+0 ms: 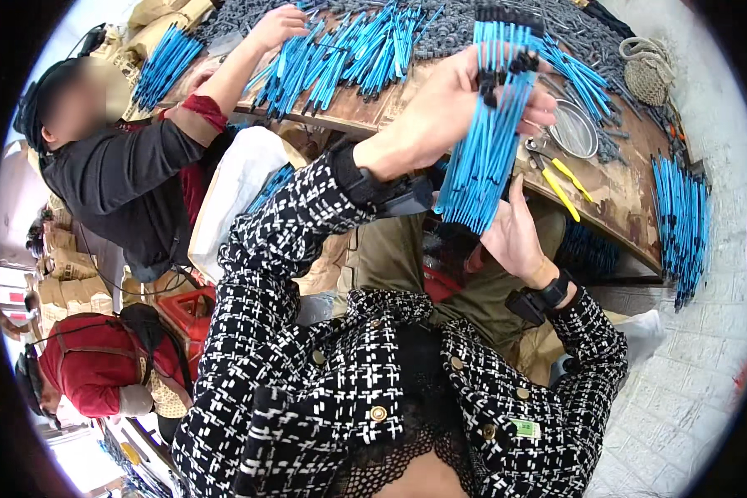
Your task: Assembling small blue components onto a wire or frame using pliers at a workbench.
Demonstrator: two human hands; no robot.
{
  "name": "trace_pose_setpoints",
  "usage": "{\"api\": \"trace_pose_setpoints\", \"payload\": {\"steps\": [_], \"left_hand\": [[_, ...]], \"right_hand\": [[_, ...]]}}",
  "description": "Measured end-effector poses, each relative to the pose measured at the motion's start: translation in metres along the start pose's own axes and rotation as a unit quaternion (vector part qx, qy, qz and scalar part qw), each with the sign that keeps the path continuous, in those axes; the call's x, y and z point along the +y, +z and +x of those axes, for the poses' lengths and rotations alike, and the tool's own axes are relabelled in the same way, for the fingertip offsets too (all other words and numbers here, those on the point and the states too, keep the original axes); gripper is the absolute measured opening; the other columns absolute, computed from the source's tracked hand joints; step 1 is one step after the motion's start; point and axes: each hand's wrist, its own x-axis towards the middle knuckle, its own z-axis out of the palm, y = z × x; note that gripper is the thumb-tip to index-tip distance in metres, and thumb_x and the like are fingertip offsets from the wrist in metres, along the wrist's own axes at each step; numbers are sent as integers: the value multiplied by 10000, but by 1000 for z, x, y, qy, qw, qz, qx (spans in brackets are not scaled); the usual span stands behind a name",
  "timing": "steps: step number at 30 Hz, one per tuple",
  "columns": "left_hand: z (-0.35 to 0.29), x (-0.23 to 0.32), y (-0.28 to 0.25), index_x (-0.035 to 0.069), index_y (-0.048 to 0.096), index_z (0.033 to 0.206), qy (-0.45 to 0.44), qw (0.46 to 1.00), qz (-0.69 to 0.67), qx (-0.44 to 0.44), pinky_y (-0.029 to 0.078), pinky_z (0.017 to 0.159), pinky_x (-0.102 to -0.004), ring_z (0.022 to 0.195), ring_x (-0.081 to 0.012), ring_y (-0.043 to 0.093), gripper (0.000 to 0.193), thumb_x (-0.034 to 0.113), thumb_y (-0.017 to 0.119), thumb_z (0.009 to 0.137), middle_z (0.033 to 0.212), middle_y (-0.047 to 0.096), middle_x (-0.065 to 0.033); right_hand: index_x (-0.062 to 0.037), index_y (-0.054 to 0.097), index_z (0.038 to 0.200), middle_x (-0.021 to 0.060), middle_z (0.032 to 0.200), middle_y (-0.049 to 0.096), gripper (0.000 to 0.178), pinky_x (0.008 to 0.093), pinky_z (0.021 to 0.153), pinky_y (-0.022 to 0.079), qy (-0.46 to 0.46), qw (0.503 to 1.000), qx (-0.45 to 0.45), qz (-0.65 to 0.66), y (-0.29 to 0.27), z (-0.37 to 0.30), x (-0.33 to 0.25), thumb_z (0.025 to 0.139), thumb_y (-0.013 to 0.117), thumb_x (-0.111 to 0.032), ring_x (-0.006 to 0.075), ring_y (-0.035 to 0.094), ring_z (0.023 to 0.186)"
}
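My left hand [444, 108] is closed round a thick bundle of thin blue rods [488, 166] with black ends, held up over the table's near edge. Its fingertips show at the right side of the bundle. The black ends are gathered at the top, and more black pieces sit a little below them. Beside the lower end is my right hand [519, 236], its palm turned to the rods and thumb stretched upward, apart from the fingers. Some of its fingers are hidden behind the rods, so how firmly they touch is unclear.
On the wooden table [631, 212] lie loose blue rods [357, 54], yellow-handled pliers [560, 183], a round metal ring [574, 129] and many grey parts [548, 25]. Another bundle [681, 220] leans at the right edge. A co-worker [133, 183] reaches over the rods at left.
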Motion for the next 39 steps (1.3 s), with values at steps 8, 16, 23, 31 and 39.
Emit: {"api": "trace_pose_setpoints", "payload": {"steps": [8, 16, 23, 31, 39], "left_hand": [[-63, -22, -5, 19, 691, 1044, 110, 944, 283, -127, 544, 771, -296, 920, -217, 720, 147, 27, 633, 909, 1038, 732, -96], [-47, -90, -43, 1, 688, 1112, -79, 971, 226, 23, 521, 842, -297, 967, -146, 683, 196, 56, 649, 927, 1042, 725, -101], [-36, -94, -44, 25, 684, 1137, -83, 978, 190, 5, 519, 840, -303, 929, -141, 673, 220, 90, 666, 928, 1007, 728, -97], [-29, -80, -50, 33, 691, 1114, -28, 973, 228, 24, 483, 901, -281, 1022, -127, 628, 186, 56, 652, 934, 1097, 707, -66], [-83, -112, -71, 46, 617, 1255, -37, 946, -184, 266, 485, 944, -336, 1092, -190, 628, 420, 54, 722, 849, 1130, 693, -77]], "right_hand": [[32, 484, 1365, 144, 1327, 591, 653, 340, 1046, 421, 40, 998, -10, 52, -4, 40, -40, 1059, 267, -503, 226, 587, 1152], [31, 566, 1275, 144, 1293, 596, 410, 324, 1013, 441, -35, 963, 242, -113, -46, 2, -13, 1041, 463, -290, 180, 581, 1141], [14, 567, 1258, 124, 1348, 518, 315, 337, 1036, 430, -190, 884, 129, -408, -31, 13, -72, 952, 577, -61, 198, 549, 1200], [-32, 683, 1157, 58, 1160, 640, 235, 271, 863, 492, -188, 857, 8, -479, -4, 67, -90, 925, 644, -48, 113, 592, 1038], [-6, 711, 1086, 12, 937, 716, 200, 237, 738, 488, -125, 905, 46, -404, 8, 84, -95, 937, 674, -134, 63, 610, 835]]}}
